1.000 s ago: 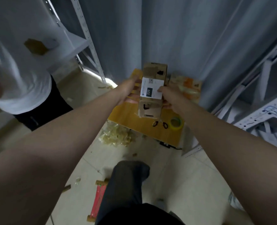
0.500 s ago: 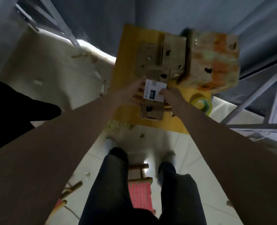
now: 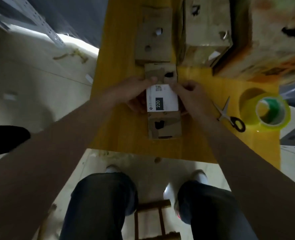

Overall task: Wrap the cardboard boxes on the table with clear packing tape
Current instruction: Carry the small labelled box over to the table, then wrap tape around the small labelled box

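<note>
Cardboard box (image 3: 164, 125), long, brown, white-labelled, lies lengthwise up the frame centre; left hand (image 3: 131, 94) and right hand (image 3: 190, 96) clasp its sides; yellowish tape roll (image 3: 271, 111) sits right, nearer the right hand.

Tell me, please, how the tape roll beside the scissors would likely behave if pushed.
The tape roll stands on its flat end, so it would probably slide on the table rather than roll. Its hollow core suggests it is light.

Storeroom: metal shelving (image 3: 44, 26), stacked cardboard boxes (image 3: 153, 33).
</note>
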`<action>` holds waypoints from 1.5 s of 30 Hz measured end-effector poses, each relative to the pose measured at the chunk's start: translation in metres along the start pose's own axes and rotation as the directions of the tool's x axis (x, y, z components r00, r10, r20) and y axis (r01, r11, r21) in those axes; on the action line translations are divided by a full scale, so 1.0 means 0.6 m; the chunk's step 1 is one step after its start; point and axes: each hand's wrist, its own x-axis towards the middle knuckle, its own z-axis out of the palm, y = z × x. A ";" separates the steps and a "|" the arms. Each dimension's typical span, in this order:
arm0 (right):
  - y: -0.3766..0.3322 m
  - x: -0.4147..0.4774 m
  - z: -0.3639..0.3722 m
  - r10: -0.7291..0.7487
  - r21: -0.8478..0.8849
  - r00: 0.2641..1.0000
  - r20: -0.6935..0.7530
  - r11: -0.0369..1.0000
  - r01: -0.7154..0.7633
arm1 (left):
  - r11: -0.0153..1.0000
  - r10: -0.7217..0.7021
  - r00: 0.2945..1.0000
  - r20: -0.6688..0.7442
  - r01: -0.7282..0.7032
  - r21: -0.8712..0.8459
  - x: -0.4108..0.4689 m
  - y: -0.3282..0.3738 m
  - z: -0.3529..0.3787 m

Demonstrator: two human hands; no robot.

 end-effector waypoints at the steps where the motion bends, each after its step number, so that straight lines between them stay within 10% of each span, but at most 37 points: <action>1: 0.005 0.006 0.000 -0.048 0.009 0.999 -0.004 0.999 0.048 | 0.999 0.000 0.999 0.042 -0.001 0.032 0.006 0.004 -0.009; 9: 0.010 0.019 0.006 -0.187 0.001 0.982 0.035 0.982 0.187 | 0.964 -0.019 0.997 0.079 -0.003 0.265 0.011 0.017 -0.033; 18: 0.045 -0.063 0.003 -0.250 0.008 0.966 -0.068 0.968 0.251 | 0.957 0.289 0.932 -0.217 -0.290 0.027 -0.051 -0.052 0.067; 45: 0.077 -0.061 -0.017 -0.331 0.227 0.933 0.141 0.928 0.295 | 0.818 0.226 0.793 -0.566 -0.470 -0.331 -0.006 -0.064 0.153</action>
